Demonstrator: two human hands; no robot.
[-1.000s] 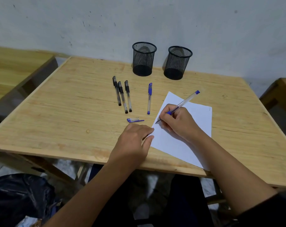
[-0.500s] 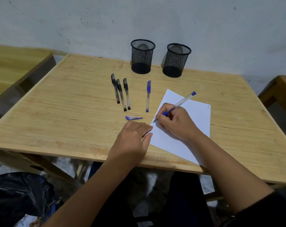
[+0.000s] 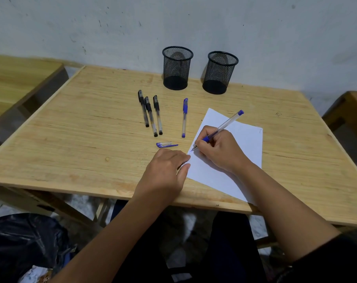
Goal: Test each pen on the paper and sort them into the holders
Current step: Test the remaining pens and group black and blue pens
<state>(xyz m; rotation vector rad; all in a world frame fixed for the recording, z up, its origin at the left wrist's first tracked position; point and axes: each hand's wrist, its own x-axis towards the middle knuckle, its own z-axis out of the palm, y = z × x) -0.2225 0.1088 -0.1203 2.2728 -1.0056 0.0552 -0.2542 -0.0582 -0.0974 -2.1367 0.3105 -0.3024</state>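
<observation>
My right hand [image 3: 220, 149] grips an uncapped blue pen [image 3: 227, 124] with its tip on the left edge of the white paper [image 3: 248, 139], where a small blue mark shows. My left hand [image 3: 165, 170] lies flat, fingers on the paper's left edge, holding nothing. The pen's blue cap [image 3: 166, 144] lies just beyond my left hand. A capped blue pen [image 3: 184, 117] and three black pens [image 3: 151, 114] lie side by side further back. Two black mesh holders stand by the wall, left holder [image 3: 177, 68] and right holder [image 3: 220, 72], both looking empty.
The wooden table [image 3: 71, 129] ends close to my body at its front edge. Another wooden surface [image 3: 16, 78] stands to the left and a third [image 3: 351, 107] to the right. A black bag [image 3: 24, 242] lies on the floor at lower left.
The right hand has shifted the pen tip slightly along the paper's left edge, leaving a small blue mark. The left hand stays on the paper. The view shifted slightly.
</observation>
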